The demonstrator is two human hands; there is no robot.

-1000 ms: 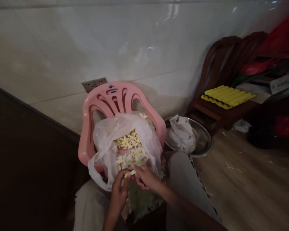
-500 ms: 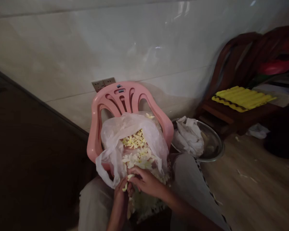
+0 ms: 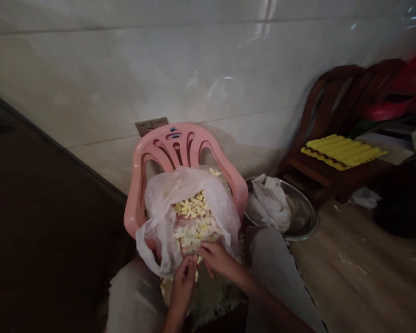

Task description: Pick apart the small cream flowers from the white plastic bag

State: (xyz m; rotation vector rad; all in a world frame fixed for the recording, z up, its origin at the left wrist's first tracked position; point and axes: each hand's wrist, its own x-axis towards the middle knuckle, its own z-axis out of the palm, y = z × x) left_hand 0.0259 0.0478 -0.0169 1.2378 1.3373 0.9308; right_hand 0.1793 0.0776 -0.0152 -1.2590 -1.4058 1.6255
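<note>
Close together at the front of a white plastic bag (image 3: 162, 194), my left hand (image 3: 185, 276) and my right hand (image 3: 217, 260) pinch at a small pale flower (image 3: 196, 276). Fingers cover most of it, so only yellowish-white bits show between and below the fingertips. Loose white and yellow flowers (image 3: 192, 206) lie inside the open bag, and more white blossoms (image 3: 190, 235) are spread at its near side. The bag rests on the seat of a pink plastic chair (image 3: 133, 185), between my knees.
Right of the chair, a metal basin (image 3: 307, 226) holds a crumpled whitish bag (image 3: 272, 203). A yellow egg tray (image 3: 343, 150) lies on a dark wooden chair (image 3: 319, 171). Behind stands a tiled wall (image 3: 180, 74) with a socket (image 3: 150, 125). A dark panel (image 3: 45, 231) fills the left side.
Both hands have shifted slightly right, and the left one is now turned with its back upward. Less of the flower shows between the fingers. The view has tilted a little.
</note>
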